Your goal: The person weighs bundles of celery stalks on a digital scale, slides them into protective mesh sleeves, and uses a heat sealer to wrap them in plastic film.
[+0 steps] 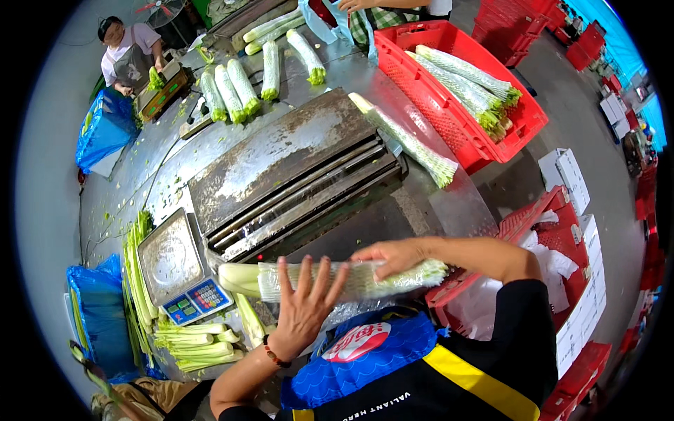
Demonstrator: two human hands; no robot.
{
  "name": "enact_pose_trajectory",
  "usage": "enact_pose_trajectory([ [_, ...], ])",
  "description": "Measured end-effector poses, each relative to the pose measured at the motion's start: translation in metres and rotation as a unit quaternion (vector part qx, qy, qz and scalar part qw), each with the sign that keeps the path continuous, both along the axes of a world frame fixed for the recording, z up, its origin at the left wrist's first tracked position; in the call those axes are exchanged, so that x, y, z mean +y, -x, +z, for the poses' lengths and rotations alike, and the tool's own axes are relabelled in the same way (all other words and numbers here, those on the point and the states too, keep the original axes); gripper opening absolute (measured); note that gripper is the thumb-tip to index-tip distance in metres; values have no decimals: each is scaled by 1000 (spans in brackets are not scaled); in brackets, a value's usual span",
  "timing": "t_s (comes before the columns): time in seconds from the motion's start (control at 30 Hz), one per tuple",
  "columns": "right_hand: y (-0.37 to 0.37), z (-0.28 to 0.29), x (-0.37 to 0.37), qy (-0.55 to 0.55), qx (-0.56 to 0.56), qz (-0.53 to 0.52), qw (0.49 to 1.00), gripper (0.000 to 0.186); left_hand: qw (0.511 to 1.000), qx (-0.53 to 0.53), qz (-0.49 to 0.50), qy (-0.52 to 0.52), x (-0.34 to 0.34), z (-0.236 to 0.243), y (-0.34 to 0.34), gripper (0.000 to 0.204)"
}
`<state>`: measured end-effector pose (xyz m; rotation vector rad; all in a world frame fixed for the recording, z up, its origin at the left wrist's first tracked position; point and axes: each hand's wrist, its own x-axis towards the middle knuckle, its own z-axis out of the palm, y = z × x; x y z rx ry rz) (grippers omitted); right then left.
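A long celery bunch (pixel 239 279) in a pale mesh sleeve and clear film lies crosswise before me. My left hand (pixel 305 302) rests on it with fingers spread. My right hand (pixel 393 256) grips it farther right. Just beyond is a worn metal wrapping machine (pixel 281 154) with a slot and rollers. Left of the bunch stands a scale (pixel 168 256) with a keypad. Loose celery stalks (pixel 196 340) lie below the scale, and more (pixel 137 274) lie along its left side. A wrapped bunch (pixel 411 144) rests at the machine's right end.
Several wrapped bunches (pixel 232 91) lie at the back. A red crate (pixel 456 105) holds more. Another red crate (pixel 562 242) stands beside white boxes (pixel 583 302) at right. A blue bag (pixel 102 309) sits at left. A co-worker (pixel 126 56) stands at back left; another's arm (pixel 358 5) shows at top.
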<state>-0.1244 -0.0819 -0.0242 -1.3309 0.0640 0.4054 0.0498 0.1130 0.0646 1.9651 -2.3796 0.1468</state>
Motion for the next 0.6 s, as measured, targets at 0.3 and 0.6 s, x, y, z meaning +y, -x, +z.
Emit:
enact_pose_trajectory([
  [0.3,53,98,-85,254,-127,-210,936,118,977,47,-139,156,-177,59,5,30],
  [0.6,55,-55,-328,583,-54,-394,708,92,939,199,-151,238,-99,-2,-16,25],
])
